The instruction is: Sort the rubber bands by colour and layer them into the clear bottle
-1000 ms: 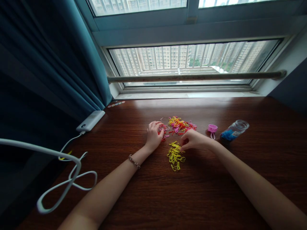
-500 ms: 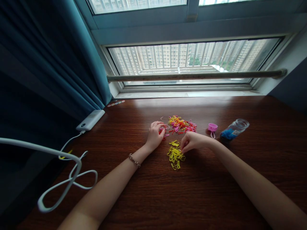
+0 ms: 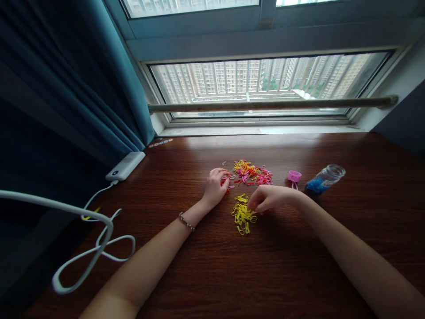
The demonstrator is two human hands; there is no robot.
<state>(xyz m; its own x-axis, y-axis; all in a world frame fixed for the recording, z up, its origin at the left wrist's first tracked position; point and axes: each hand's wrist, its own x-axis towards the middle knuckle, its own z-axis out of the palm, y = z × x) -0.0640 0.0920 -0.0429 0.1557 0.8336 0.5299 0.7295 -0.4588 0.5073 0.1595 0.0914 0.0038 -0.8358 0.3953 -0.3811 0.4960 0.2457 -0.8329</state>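
My left hand lies on the table with its fingers spread and curved over a few red and pink plastic pieces, which look like stitch markers and are partly hidden by it. At the right edge of a pile of yellow stitch markers is my right hand, touching the pile. Its thumb and forefinger are a little apart, and nothing shows between them. Just beyond both hands lies a mixed heap of yellow, orange, pink and red stitch markers.
A tilted clear jar with blue pieces in it lies right of a pink looped lid. At the left are a white power bank and its looping white cable. A window rail runs behind the table.
My right hand has shifted slightly left over the yellow pile, and its thumb and forefinger have parted from a pinch. My left hand has stayed in place.
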